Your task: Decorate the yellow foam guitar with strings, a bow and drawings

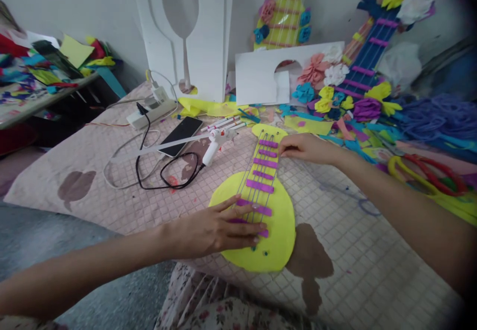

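Observation:
A yellow paper-covered toy guitar (281,220) lies flat in front of me, its neck pointing away. Purple strips (260,186) cross its neck and body, and thin grey strings run lengthwise over them. Across the lower body rests my left hand (219,228), fingers stretched and apart, pressing over the strings and the lowest purple strips. My right hand (303,148) is at the right edge of the neck, near its top, with the fingers curled together. Whatever those fingertips may pinch is hidden. Small dark dots mark the guitar's head and its bottom end.
Left of the guitar are a white glue gun (213,151), a black phone (182,135), cables and a power strip (151,114). Scissors (445,173), paper scraps and purple yarn (443,114) lie right. Behind stand cut-out white boards (212,37) and a flower-decorated blue guitar (367,56).

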Motion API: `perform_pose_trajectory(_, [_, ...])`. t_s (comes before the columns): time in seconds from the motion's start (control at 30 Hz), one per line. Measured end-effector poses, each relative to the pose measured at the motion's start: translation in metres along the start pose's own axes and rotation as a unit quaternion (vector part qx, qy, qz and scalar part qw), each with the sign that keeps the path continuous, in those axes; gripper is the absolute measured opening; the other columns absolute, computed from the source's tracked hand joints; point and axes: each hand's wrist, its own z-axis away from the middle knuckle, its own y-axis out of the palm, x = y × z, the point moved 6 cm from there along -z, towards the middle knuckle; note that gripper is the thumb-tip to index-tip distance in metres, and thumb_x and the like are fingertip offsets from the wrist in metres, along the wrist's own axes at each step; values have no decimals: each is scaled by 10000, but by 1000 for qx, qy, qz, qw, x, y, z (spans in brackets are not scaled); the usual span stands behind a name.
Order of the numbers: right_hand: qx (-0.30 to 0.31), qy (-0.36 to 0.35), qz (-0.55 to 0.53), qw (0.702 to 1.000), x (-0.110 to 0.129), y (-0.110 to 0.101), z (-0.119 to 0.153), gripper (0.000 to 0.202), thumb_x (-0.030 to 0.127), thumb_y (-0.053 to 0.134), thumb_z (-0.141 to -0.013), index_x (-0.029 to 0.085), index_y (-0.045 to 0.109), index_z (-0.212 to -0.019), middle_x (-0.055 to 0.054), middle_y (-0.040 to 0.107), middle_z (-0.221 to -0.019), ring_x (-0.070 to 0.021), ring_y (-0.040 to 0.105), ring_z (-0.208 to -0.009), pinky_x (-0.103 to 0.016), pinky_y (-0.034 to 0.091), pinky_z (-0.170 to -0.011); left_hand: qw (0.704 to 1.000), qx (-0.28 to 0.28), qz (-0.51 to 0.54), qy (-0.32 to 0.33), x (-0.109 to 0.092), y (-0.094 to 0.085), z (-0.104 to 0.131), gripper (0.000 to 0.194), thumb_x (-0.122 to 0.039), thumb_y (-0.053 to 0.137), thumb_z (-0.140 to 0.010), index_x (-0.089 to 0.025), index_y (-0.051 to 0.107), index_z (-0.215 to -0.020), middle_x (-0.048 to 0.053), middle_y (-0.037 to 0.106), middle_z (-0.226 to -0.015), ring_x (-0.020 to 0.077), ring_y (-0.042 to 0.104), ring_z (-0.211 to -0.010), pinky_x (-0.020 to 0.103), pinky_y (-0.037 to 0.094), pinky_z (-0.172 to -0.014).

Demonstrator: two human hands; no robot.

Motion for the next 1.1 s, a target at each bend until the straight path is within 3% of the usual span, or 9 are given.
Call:
perform_pose_trajectory(0.2, [-92,30,33,995,-34,-25,-15,226,379,498,-850,196,597,-760,-28,600,-741,-170,535,-721,-288,383,-680,1000,-13,-8,-3,2,1,2,359,-176,425,-963,-238,535,-1300,-25,363,-1502,215,138,-1456,478,241,-1182])
perform_pose_trajectory(0.37, [-118,55,49,990,-47,-25,-19,221,358,499,-847,183,583,-741,-27,571,-707,-164,508,-671,-285,373,-640,1000,-24,-6,-2,2,-2,2,354,-193,437,-962,-249,541,-1296,-22,378,-1495,203,146,-1455,470,243,-1182])
perform_pose_trajectory(0.47, [-133,52,96,985,-38,-19,-9,189,316,509,-845,184,599,-745,-52,587,-752,-198,537,-754,-320,402,-696,1000,-22,-6,-2,3,-1,2,356,-199,436,-962,-245,538,-1301,-32,362,-1502,216,143,-1455,478,243,-1181])
perform_pose_trajectory(0.6, [-221,33,131,966,5,-15,18,166,295,522,-871,193,645,-911,-110,606,-982,-267,529,-1007,-427,404,-876,1000,-11,1,2,4,1,3,359,-196,415,-968,-236,537,-1303,-36,357,-1503,221,129,-1457,478,237,-1183])
perform_pose_trajectory(0.67, [-191,14,62,979,33,-1,29,169,298,499,-902,222,644,-946,-82,612,-986,-226,558,-963,-393,433,-862,1000,-19,11,0,5,1,3,351,-205,423,-966,-250,546,-1292,-29,382,-1491,205,135,-1457,469,236,-1184])
perform_pose_trajectory(0.77, [-43,-50,-45,997,72,34,37,169,273,491,-915,233,647,-968,-56,609,-1045,-186,572,-998,-333,456,-862,999,-22,22,-9,6,1,3,354,-193,432,-960,-275,552,-1283,-28,403,-1480,190,153,-1454,466,227,-1186])
perform_pose_trajectory(0.83, [15,-65,-68,995,86,51,40,181,225,477,-915,231,642,-989,-54,583,-1093,-172,570,-1005,-312,462,-846,1000,-17,21,-9,5,1,3,362,-183,438,-956,-279,548,-1288,-33,395,-1483,194,158,-1453,466,224,-1187])
perform_pose_trajectory(0.93, [45,-51,-65,996,92,62,40,183,188,471,-908,225,635,-980,-57,548,-1109,-161,568,-965,-304,461,-818,1000,-7,9,-8,4,3,4,367,-192,436,-958,-275,538,-1300,-48,366,-1498,215,135,-1457,467,225,-1187])
perform_pose_trajectory(1.1, [86,-71,-83,990,106,64,39,104,259,550,-886,203,604,-955,-61,536,-1103,-181,547,-1012,-310,452,-839,1000,3,-25,-12,2,9,6,371,-194,426,-965,-287,529,-1309,-62,343,-1508,233,108,-1461,478,214,-1191])
